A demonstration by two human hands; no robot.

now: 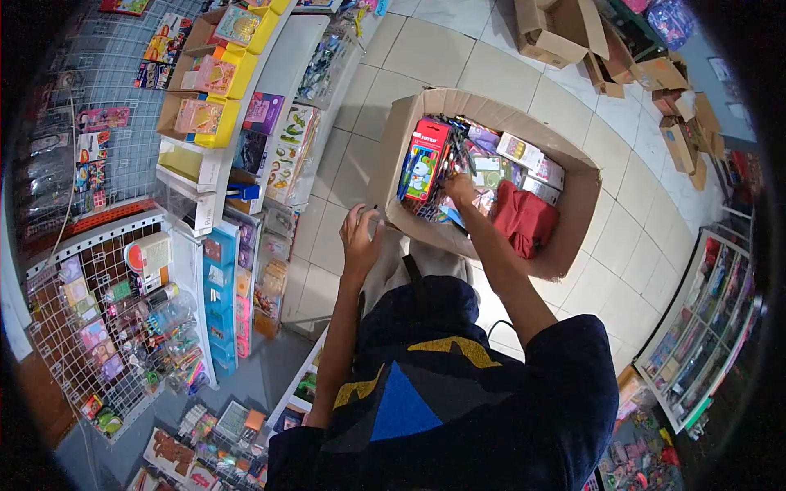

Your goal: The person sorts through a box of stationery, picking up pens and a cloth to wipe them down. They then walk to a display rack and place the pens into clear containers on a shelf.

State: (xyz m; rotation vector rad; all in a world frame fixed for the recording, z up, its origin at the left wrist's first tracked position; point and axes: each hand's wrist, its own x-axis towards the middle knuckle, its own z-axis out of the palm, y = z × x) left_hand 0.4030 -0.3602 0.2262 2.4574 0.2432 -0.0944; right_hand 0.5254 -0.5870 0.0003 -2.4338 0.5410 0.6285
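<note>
A large open cardboard box (pixel 585 217) sits on the tiled floor in front of me, full of mixed goods. My right hand (pixel 460 190) reaches down into its middle, fingers drawn together among a heap of dark pens (pixel 455 155). What the fingers hold, if anything, is too small to make out. Beside the pens leans a red and blue package with a cartoon picture (pixel 426 161). A red cloth-like bundle (pixel 524 219) lies at the box's near right. My left hand (pixel 359 237) is outside the box by its near left corner, fingers curved and apart, with nothing visible in it.
Shelves with yellow bins (pixel 237 98) and packaged goods run along my left. A white wire rack (pixel 106 327) with small items stands at the lower left. More cardboard boxes (pixel 557 37) are at the back right. A glass-fronted display case (pixel 696 327) stands at the right.
</note>
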